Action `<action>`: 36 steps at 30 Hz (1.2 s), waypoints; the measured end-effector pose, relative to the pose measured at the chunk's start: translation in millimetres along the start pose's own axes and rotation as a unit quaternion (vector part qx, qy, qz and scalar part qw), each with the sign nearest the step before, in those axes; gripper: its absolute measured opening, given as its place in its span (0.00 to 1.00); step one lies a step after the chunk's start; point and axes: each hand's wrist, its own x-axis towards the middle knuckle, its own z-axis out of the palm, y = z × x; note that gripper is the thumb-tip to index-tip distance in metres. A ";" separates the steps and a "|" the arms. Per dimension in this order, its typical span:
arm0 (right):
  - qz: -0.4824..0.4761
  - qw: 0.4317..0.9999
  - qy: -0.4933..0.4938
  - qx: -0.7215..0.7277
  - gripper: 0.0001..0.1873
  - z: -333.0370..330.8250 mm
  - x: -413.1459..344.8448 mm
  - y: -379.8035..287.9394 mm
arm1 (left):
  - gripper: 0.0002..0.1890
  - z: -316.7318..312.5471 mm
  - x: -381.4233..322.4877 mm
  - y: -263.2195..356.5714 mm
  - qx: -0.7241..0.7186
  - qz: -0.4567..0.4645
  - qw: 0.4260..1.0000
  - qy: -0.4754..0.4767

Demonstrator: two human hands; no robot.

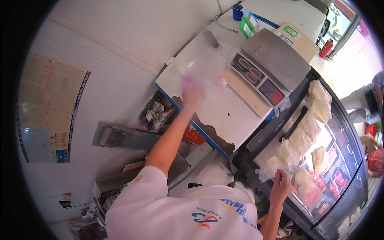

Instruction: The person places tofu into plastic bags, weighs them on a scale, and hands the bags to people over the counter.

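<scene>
My left hand, blurred by motion, is over the white worktop with a pink-purple thing at its fingers. A clear plastic bag lies or hangs just beyond them; how the two are joined is unclear. My right hand is beside the display case, its fingers bent together near the edge of the plastic bags of pale, flat food. Whether it grips the plastic cannot be told. A digital scale with a metal pan stands on the worktop, near a beige board.
A glass display case with trays of meat stands at right. A dark scoop-like thing, green and blue cards and a blue cup are on the far worktop. Below its chipped edge sits a bin with papers. People are outside at right.
</scene>
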 end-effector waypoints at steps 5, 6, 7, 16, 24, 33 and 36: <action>0.022 0.998 -0.051 0.010 0.04 41.9 3.9 -36.5 | 0.12 -31.0 173.8 -80.8 0.162 0.100 0.980 0.060; 0.022 0.998 -0.052 -0.010 0.03 48.8 7.0 -46.7 | 0.12 -22.1 192.4 -72.7 0.172 0.125 0.976 0.039; 0.015 0.998 -0.053 -0.016 0.03 55.8 9.9 -54.4 | 0.13 -16.7 206.3 -69.8 0.183 0.151 0.971 0.022; 0.014 0.996 -0.083 -0.021 0.05 104.5 51.9 -109.5 | 0.11 -36.4 216.7 -37.1 0.114 0.101 0.977 -0.152; 0.070 0.930 -0.225 0.281 0.20 217.2 184.9 -213.9 | 0.07 -57.2 49.4 60.0 -0.092 0.128 0.961 -0.226; 0.067 0.923 -0.152 0.347 0.12 267.5 213.5 -228.5 | 0.06 -41.5 20.8 35.3 -0.271 0.073 0.916 -0.285; 0.081 0.929 -0.134 0.335 0.11 253.4 201.3 -223.0 | 0.22 -11.7 58.0 -2.9 0.005 0.182 0.956 -0.228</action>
